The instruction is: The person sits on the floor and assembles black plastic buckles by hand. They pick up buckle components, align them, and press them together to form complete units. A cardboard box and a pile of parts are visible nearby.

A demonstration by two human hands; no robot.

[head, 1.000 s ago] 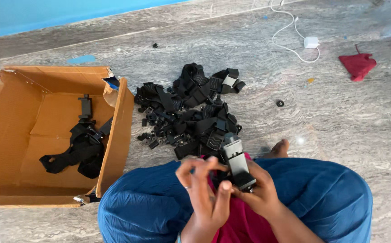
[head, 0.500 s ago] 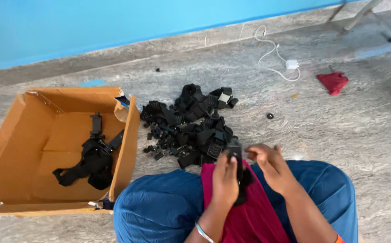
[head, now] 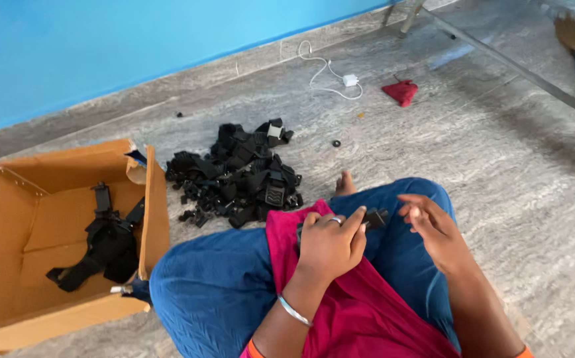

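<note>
I sit cross-legged on a stone floor in blue trousers and a magenta cloth. My left hand point(head: 330, 244) rests on my lap and grips a small black plastic buckle piece point(head: 375, 217) between its fingertips. My right hand point(head: 430, 225) hovers just right of the piece with its fingers loosely spread, holding nothing. A pile of black straps and buckles point(head: 238, 174) lies on the floor in front of my knees.
An open cardboard box point(head: 152, 219) at the left holds a few black straps point(head: 102, 245). A white charger with cable point(head: 349, 80), a red cloth point(head: 401, 91) and a small black ring point(head: 336, 143) lie farther off. A blue wall runs along the back.
The view has swung right and back. My hands have come apart: the right hand let go and moved right, while the left keeps the black piece low on my lap.
</note>
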